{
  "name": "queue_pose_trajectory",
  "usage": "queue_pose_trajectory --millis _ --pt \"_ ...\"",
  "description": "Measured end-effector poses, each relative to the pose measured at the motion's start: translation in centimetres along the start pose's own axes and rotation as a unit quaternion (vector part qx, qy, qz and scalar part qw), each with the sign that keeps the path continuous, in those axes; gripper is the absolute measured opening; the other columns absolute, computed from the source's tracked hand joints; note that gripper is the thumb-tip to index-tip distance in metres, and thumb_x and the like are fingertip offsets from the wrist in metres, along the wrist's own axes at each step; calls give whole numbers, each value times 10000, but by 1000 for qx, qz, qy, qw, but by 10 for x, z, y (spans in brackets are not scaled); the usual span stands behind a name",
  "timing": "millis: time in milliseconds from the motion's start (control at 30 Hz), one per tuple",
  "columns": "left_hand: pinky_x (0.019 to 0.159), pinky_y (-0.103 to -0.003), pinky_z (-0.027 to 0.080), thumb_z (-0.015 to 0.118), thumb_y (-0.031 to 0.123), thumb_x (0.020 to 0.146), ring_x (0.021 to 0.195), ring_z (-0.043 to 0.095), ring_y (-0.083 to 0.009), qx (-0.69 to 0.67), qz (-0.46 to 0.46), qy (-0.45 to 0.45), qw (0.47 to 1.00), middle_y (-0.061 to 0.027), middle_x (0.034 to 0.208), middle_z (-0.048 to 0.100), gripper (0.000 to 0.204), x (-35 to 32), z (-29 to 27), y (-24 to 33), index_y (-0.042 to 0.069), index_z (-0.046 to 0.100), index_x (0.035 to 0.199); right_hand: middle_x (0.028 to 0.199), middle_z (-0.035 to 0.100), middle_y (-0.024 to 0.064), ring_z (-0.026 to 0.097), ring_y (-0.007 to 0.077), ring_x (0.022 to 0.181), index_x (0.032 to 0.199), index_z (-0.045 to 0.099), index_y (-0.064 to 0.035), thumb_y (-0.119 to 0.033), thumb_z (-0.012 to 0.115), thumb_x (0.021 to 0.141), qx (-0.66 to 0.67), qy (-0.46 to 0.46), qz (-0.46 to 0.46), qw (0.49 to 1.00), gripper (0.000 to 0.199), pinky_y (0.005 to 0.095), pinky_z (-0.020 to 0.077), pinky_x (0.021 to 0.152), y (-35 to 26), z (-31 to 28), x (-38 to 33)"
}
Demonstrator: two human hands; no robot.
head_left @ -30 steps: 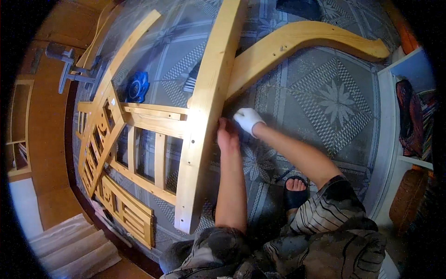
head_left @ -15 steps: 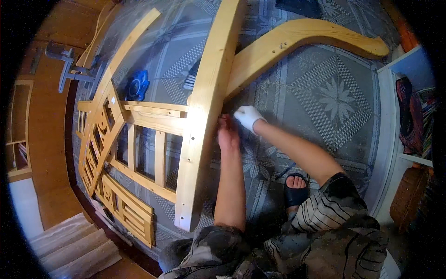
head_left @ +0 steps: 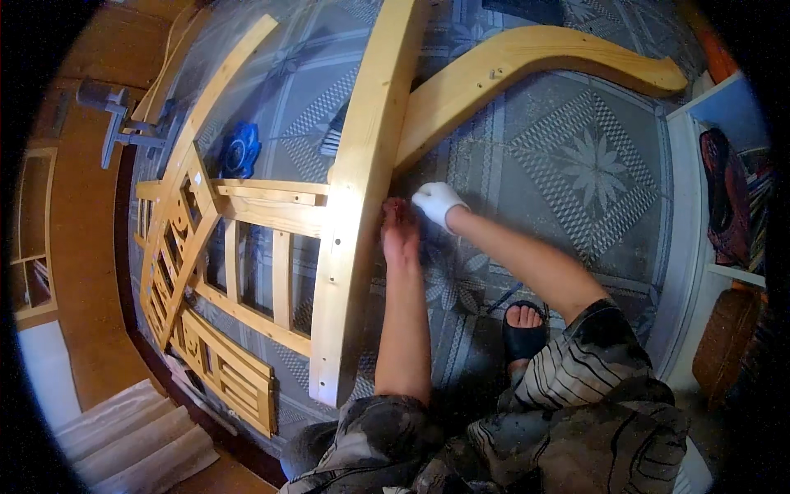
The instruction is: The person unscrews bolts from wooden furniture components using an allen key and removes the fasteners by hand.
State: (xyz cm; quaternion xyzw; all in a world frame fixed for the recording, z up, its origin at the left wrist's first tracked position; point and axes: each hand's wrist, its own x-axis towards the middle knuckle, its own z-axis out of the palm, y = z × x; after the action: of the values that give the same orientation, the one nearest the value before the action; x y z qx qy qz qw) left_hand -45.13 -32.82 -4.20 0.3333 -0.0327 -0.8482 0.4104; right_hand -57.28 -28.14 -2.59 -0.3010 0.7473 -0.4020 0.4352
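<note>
A long pale wooden beam (head_left: 362,198) runs from the top of the view down toward me, with several dark holes along its face. Close against its right side, in shadow, is my bare left hand (head_left: 400,228), its fingers bunched together. Just right of it, my right hand (head_left: 439,204) wears a white glove and is curled closed, its fingers turned toward the left hand. Whatever either hand holds is too small or hidden. Beyond them a curved wooden piece (head_left: 527,62) extends rightward from behind the beam, with small pegs or holes on its side.
Left of the beam, a slatted wooden frame (head_left: 271,216) joins it. Farther off are a blue flower-shaped dish (head_left: 241,151) and a grey clamp (head_left: 119,132). A slatted panel (head_left: 234,370) lies near the left wall. Shelving (head_left: 687,247) stands at right; patterned flooring (head_left: 597,173) spreads beneath.
Both hands stay close together beside the beam, with only a slight shift of the fingers. The whole view has moved a little, so the wooden pieces appear slightly higher and farther left.
</note>
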Motion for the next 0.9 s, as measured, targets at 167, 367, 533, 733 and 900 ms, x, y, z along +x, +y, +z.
queue_pose_trajectory --millis 167,367,533,733,900 --pt "919 -339 388 570 228 898 910 564 -187 49 10 14 999 -32 879 624 136 -18 5 -3 104 607 941 903 650 175 619 336 872 853 669 -56 -316 555 774 9 2 -6 1000 294 403 473 772 1 0 0" --pt "931 -411 396 550 228 904 1021 518 -234 75 16 40 996 -70 1031 590 192 1 -5 -4 69 573 1009 879 648 180 617 340 857 838 657 -43 -306 549 774 -5 12 4 1000 292 407 470 759 -3 0 -2" --pt "905 -348 396 570 235 894 983 552 -169 76 32 -38 996 -9 975 630 149 -4 -10 -5 118 614 975 869 645 186 615 349 845 835 650 -38 -304 544 775 -5 -19 19 1000 293 414 468 752 -3 0 -4" --pt "904 -359 409 555 228 903 1022 536 -193 44 25 -17 999 -47 1089 608 210 3 -5 -5 99 593 1063 860 645 189 613 346 788 845 643 -17 -345 531 799 35 -10 24 999 350 419 467 731 -4 7 -2" --pt "907 -394 425 547 231 906 1046 523 -224 116 35 23 992 -79 1150 581 247 -2 -4 -1 74 575 1095 746 618 96 530 171 574 871 648 -19 -440 486 889 163 -187 139 959 451 297 419 482 -15 10 -3"
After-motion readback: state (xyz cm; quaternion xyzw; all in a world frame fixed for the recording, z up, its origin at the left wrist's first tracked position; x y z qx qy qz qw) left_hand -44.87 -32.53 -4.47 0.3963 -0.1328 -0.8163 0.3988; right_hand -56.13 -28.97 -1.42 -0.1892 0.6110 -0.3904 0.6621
